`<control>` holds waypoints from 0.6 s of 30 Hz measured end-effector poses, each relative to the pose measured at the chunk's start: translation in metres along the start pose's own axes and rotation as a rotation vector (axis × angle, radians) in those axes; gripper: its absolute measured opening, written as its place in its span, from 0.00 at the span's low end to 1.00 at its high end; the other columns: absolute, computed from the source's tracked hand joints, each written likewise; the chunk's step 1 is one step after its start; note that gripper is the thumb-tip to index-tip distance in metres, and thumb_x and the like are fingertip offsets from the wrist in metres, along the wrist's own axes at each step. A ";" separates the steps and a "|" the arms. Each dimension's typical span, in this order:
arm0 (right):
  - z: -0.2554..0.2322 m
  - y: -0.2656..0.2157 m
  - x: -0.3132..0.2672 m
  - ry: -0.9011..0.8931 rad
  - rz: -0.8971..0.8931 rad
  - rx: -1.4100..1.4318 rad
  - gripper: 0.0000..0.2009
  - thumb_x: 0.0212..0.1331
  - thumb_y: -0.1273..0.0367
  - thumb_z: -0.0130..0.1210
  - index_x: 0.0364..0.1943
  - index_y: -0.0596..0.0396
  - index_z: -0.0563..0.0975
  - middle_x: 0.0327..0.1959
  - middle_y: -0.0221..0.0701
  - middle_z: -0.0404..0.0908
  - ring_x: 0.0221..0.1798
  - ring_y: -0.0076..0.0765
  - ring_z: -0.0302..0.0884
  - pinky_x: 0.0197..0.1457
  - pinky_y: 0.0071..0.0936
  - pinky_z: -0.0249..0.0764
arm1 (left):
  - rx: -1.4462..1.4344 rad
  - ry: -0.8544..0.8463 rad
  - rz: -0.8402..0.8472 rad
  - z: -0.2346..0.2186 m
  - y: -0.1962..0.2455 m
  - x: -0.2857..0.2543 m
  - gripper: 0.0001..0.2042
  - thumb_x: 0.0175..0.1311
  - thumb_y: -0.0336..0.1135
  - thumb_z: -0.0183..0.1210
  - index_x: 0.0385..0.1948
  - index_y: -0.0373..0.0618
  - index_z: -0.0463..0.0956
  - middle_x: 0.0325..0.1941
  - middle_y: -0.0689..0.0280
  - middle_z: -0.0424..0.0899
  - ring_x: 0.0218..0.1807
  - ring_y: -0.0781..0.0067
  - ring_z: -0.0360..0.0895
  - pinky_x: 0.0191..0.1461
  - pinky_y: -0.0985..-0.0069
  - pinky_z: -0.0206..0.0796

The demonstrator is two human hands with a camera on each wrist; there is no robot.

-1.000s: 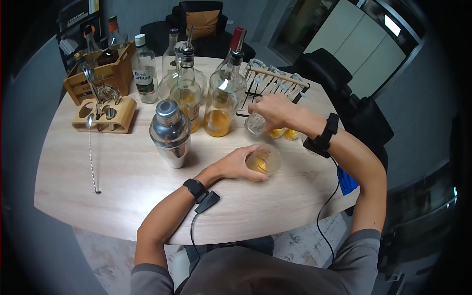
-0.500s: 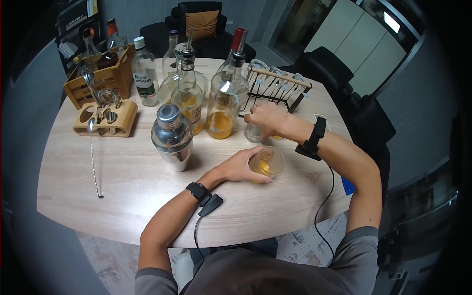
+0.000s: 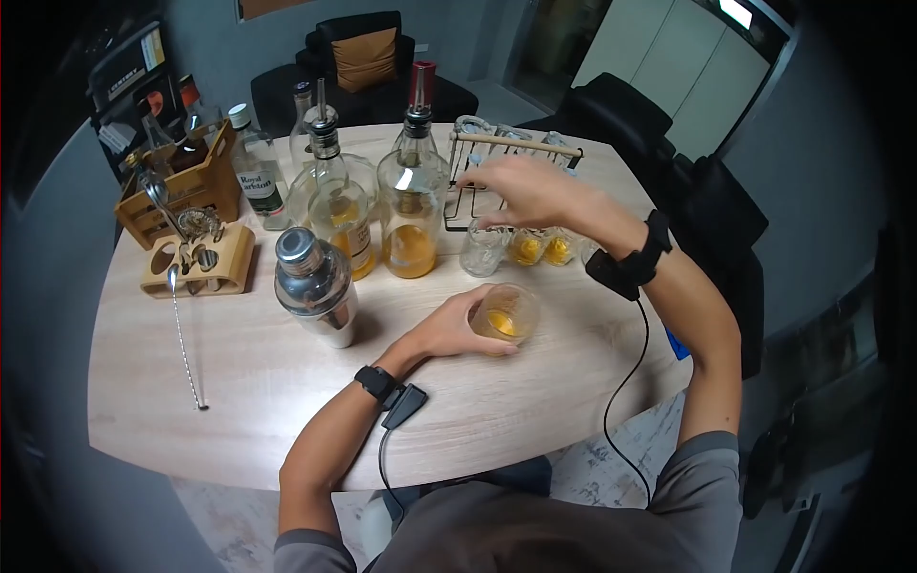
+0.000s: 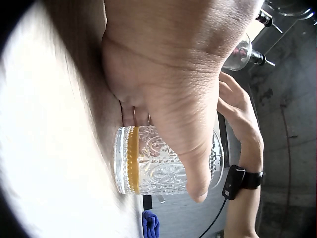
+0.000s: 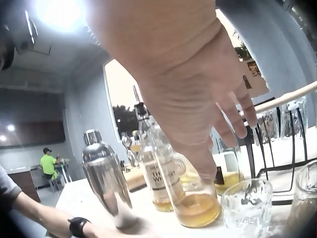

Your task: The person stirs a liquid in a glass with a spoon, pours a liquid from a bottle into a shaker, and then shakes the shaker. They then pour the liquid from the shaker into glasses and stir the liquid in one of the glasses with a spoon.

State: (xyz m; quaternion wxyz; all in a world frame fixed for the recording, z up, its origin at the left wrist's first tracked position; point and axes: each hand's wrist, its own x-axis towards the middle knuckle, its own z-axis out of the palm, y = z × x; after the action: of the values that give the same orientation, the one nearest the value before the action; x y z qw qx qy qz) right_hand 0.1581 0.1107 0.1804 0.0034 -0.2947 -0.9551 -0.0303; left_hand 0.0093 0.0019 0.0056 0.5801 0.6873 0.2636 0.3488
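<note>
My left hand (image 3: 449,327) grips a patterned drinking glass (image 3: 516,307) near the middle of the table, thumb and fingers curved round its side. Amber liquid lies in the bottom, showing as a band low in this embossed glass (image 4: 133,161) in the left wrist view. Farther back, my right hand (image 3: 535,189) hovers over a small clear glass (image 3: 480,253), its fingers loosely bent and holding nothing. Seen from the right wrist, that small glass (image 5: 246,208) stands upright below the fingertips. Just right of it are two small glasses (image 3: 525,250) with amber liquid.
A steel cocktail shaker (image 3: 315,291) stands left of my left hand. Pourer-topped bottles (image 3: 413,205) rise behind it. A wire rack (image 3: 516,143) holds glasses at the back right. On the left are a wooden tool holder (image 3: 229,263), a bar spoon (image 3: 186,349) and a bottle crate (image 3: 181,196).
My right hand has come up off the small clear glass, which now stands free beside the two amber-filled ones. My left hand keeps its hold on the patterned glass. The head view has shifted slightly.
</note>
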 end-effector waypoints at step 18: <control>0.093 0.012 -0.112 0.003 0.429 1.287 0.11 0.70 0.64 0.59 0.45 0.59 0.81 0.24 0.26 0.82 0.17 0.14 0.72 0.15 0.12 0.60 | 0.066 0.000 -0.075 0.000 0.005 0.001 0.47 0.44 0.42 0.81 0.68 0.36 0.65 0.66 0.58 0.75 0.68 0.68 0.71 0.75 0.69 0.58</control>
State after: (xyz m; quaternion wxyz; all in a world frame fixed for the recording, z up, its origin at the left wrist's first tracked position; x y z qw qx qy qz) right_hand 0.2591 0.0632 0.0856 0.1855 -0.4169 -0.7032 0.5452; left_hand 0.0101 0.0019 0.0110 0.5698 0.6957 0.3007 0.3177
